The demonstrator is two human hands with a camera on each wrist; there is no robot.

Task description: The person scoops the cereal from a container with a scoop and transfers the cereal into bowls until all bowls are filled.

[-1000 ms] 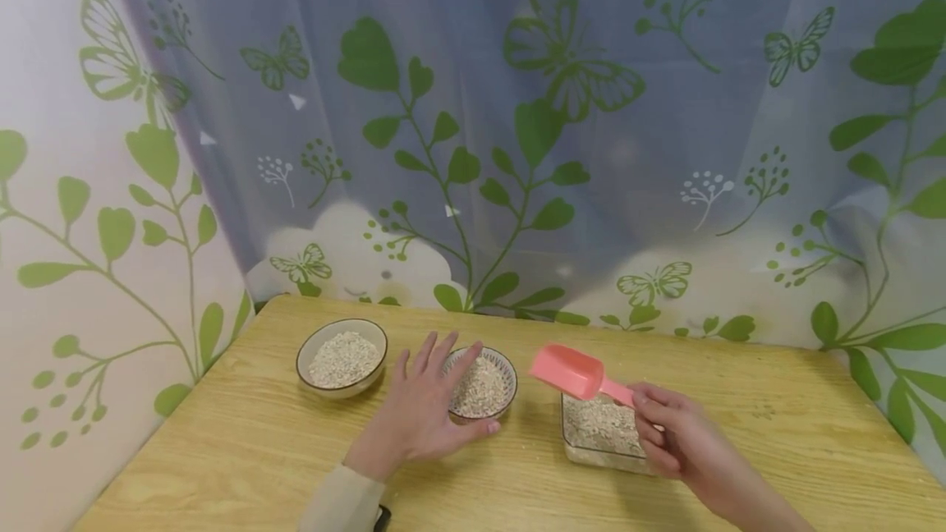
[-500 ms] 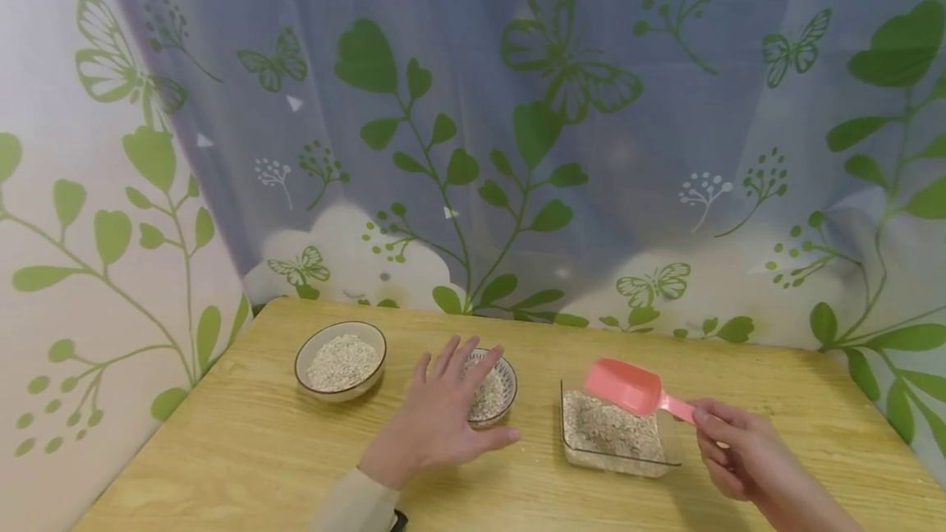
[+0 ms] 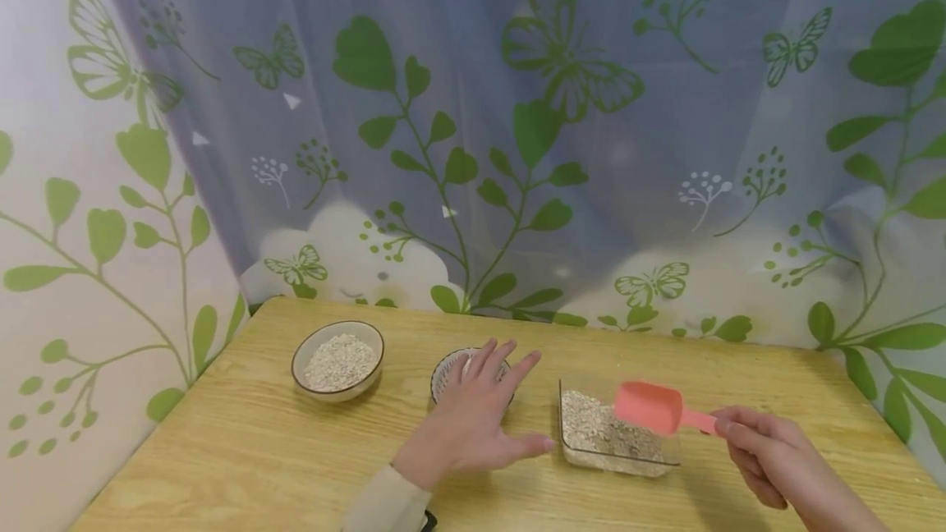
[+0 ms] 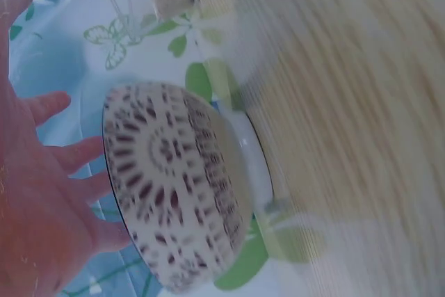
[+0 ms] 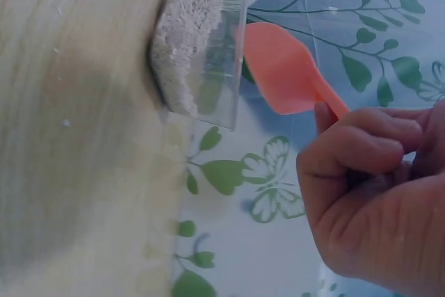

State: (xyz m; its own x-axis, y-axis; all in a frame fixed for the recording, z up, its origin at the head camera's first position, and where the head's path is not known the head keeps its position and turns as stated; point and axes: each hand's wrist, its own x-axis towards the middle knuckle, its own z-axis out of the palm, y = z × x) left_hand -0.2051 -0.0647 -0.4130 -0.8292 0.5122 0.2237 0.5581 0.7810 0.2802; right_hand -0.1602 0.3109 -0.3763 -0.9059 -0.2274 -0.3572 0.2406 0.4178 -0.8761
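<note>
My right hand grips the handle of a pink scoop, held over the right part of a clear rectangular container. Oats lie inside that container. In the right wrist view the fingers curl round the handle, and the scoop's bowl overlaps the container's rim. With fingers spread, my left hand hovers over the small patterned bowl and hides most of it. The left wrist view shows this bowl from the side, its outside dark-printed, with my fingers passing behind its rim.
A larger pale bowl of oats, dark-rimmed, stands at the left on the wooden table. Behind the table hangs a curtain printed with leaves and butterflies. A few crumbs are scattered on the tabletop.
My right hand has carried the scoop rightward, from between the small bowl and the container to over the container. My left hand has shifted right across the small bowl, fingers still spread.
</note>
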